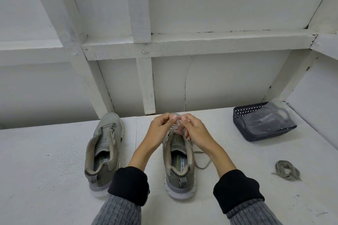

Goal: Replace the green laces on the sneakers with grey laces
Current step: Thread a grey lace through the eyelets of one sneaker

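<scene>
Two grey sneakers stand side by side on the white tabletop [54, 151], heels toward you: the left sneaker [104, 151] has bare eyelets and no lace, and the right sneaker [178, 162] sits under your hands. Your left hand [161, 129] and right hand [193, 129] meet over the front of that shoe, fingers curled, each grip pinching the grey lace [202, 160] near the lower eyelets (the exact pinch point is blurred, so which eyelet you are working cannot be told). A loose length of that lace trails off the shoe's right side and loops on the tabletop. Well apart to the right lies a bundled lace [287, 170], coiled loosely on the tabletop; its colour reads greyish-olive. Farther back on the right sits a dark woven basket [241, 115] tilted toward you, with a clear plastic bag [270, 120] inside it.
</scene>
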### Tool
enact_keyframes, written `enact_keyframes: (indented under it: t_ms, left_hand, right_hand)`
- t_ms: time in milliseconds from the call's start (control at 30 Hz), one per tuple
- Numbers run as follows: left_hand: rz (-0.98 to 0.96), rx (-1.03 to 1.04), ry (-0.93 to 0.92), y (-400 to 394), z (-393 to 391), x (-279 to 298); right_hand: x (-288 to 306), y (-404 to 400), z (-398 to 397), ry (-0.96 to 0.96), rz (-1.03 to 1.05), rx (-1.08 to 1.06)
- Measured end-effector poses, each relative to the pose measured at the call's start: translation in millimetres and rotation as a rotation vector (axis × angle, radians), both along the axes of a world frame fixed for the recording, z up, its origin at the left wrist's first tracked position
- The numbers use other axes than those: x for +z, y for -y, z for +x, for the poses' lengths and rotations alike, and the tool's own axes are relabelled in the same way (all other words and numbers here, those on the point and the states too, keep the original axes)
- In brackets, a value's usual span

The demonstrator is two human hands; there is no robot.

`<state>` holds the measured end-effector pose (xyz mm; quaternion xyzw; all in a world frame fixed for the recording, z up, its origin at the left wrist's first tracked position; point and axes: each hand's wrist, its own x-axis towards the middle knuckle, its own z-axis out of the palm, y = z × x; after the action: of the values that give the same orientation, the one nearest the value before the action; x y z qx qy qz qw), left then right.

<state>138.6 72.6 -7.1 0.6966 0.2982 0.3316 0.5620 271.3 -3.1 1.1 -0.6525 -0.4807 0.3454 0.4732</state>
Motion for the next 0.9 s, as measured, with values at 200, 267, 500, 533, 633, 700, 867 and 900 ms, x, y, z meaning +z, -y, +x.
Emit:
enact_keyframes:
  t_ms: [200,267,500,533,633,700,867,900]
  left_hand:
    - [0.031,-0.055,-0.165,-8.3,-16.1,-7.2]
    - [0.037,-0.049,-0.202,-10.9,-19.0,-10.4]
    - [0.046,0.051,-0.216,-1.7,-13.9,-13.4]
    - [0.053,0.055,-0.213,-1.1,-13.5,-13.2]
    - [0.086,0.063,-0.24,-0.9,-14.2,-13.4]
    - [0.096,0.097,-0.248,0.0,-15.4,-13.8]
    - [-0.015,0.116,-0.361,4.6,-19.2,-20.1]
    - [-0.033,0.126,-0.373,4.6,-19.9,-21.4]
  right_hand:
    - [-9.0,8.4,22.7,0.084,0.059,-0.254]
    - [-10.6,10.4,26.7,0.161,0.028,-0.274]
    - [-10.4,0.4,11.9,0.334,0.04,-0.078]
    - [-7.1,-0.8,9.1,0.3,0.021,-0.024]
    - [-5.2,-3.1,7.2,0.31,-0.044,0.041]
    - [-8.0,-4.1,8.5,0.34,-0.054,0.009]
    - [-15.6,-6.2,6.4,0.233,-0.043,-0.177]
    - [-17.2,-7.2,4.6,0.208,-0.053,-0.198]
